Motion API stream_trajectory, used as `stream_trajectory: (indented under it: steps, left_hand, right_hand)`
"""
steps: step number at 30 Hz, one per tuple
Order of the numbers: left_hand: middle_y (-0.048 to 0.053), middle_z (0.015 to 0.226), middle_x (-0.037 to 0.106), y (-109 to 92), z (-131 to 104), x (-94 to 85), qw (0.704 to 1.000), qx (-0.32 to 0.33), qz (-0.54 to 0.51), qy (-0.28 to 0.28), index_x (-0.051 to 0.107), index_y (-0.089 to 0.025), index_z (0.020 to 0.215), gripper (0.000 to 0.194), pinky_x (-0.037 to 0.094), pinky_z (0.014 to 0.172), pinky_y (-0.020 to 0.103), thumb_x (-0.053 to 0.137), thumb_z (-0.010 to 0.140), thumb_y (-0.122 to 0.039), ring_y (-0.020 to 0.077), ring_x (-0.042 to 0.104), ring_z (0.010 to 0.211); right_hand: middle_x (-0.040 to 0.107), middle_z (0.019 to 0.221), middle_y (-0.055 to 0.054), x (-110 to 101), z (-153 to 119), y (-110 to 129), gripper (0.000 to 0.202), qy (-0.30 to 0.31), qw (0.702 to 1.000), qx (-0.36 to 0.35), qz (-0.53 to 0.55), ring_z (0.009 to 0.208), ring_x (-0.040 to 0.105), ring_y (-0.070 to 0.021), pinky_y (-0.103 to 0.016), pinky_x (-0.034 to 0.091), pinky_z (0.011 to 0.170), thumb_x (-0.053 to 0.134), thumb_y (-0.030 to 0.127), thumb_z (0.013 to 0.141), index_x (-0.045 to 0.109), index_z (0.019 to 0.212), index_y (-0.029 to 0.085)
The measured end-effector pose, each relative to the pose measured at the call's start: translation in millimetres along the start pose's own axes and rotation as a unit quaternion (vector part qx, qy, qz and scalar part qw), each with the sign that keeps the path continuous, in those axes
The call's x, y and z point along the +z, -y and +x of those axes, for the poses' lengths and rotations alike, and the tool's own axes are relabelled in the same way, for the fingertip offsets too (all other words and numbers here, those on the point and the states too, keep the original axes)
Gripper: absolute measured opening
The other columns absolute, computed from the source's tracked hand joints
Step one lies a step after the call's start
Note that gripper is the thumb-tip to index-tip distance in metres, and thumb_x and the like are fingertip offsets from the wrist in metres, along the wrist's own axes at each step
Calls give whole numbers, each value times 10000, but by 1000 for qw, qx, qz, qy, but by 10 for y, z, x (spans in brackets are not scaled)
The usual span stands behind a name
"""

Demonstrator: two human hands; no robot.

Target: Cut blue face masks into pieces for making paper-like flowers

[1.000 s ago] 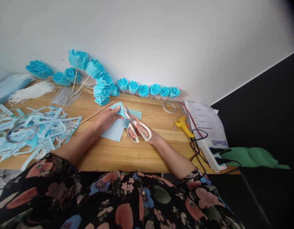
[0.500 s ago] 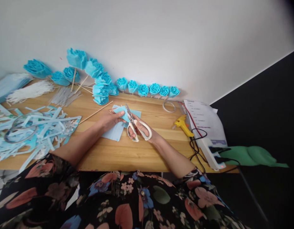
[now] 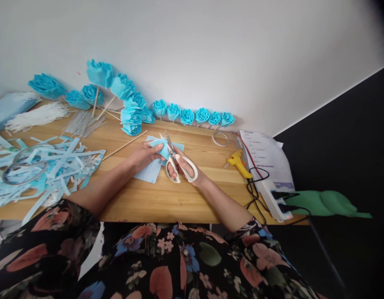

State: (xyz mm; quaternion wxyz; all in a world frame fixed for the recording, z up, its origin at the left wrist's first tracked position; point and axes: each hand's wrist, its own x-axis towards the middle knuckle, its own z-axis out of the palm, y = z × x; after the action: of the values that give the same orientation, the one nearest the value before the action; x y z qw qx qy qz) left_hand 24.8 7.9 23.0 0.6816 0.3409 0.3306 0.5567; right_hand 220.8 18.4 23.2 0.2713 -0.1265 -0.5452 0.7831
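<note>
Left grip (image 3: 148, 154) has a blue piece (image 3: 164, 151) pinched between thumb and fingers, so that one's right in the hand, with the thumb covering part of it. Right grip (image 3: 182, 167) is wrapped through the handles of the scissors (image 3: 172, 153), blades pointing up and away, right beside the blue piece's right edge. Can't tell if they're actually touching it.

Under the hands there's a pale blue sheet (image 3: 147, 172) on the bench (image 3: 167, 205), plus another bit of blue showing behind the right fingers; both hands hide a good chunk of that stuff. A loose stick (image 3: 125, 145) lies just left of the left hand. Farther left is a messy heap of strips (image 3: 59, 164), with white strands (image 3: 39, 116) and grey strands (image 3: 84, 123) behind it. Over on the right: yellow glue gun (image 3: 239, 162), tape ring (image 3: 221, 139), printed paper (image 3: 266, 160) and a power strip (image 3: 274, 201).

Counts: one scissors, one glue gun, two plugs in the strip, six small blue flowers (image 3: 187, 117) along the wall. The bigger blue flowers (image 3: 100, 73) overlap too much to count.
</note>
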Motion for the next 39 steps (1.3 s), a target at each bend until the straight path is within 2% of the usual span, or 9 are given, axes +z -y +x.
stream_trajectory:
  steps: [10,18,23,27,35,39]
  left_hand:
    - [85,741,753,3,6,-31,1000,2,5,18,757,-93,777,317,578,596,231,885,677,-364,147,675,625]
    - [67,730,745,0,13,-52,1000,2,5,3,755,-105,767,313,592,586,230,897,658,-361,145,673,630]
    - [66,758,746,-25,7,-45,1000,25,18,6,764,-137,835,321,589,571,239,881,678,-392,157,675,646]
    - [89,798,747,-24,2,-44,998,37,60,-1,763,-126,813,320,578,589,240,856,704,-411,158,665,664]
    - [60,748,728,-39,-36,13,986,38,164,6,752,-133,781,366,562,622,266,839,692,-477,153,643,637]
    - [44,723,717,-50,-57,47,982,39,182,8,745,-135,762,363,551,615,262,822,707,-485,147,634,620]
  right_hand:
    - [576,654,44,48,-22,65,821,-45,999,10,-13,469,474,-86,-199,400,413,622,593,885,292,1538,221]
    - [577,617,60,62,-14,70,910,-88,996,23,11,414,436,-67,-182,352,372,707,576,821,288,1540,208]
    - [595,683,39,2,-13,37,828,-51,998,26,16,488,506,-92,-211,419,429,647,589,869,289,1534,248]
    - [607,748,15,-21,-21,28,722,-16,1000,24,6,566,563,-115,-235,471,484,579,582,920,328,1511,253]
    - [605,764,18,-23,-24,16,785,-21,999,32,-11,568,563,-116,-238,481,489,584,641,885,300,1512,265]
    - [609,750,17,-21,-17,10,788,-21,1000,19,-9,560,564,-122,-243,477,479,582,642,885,298,1511,258]
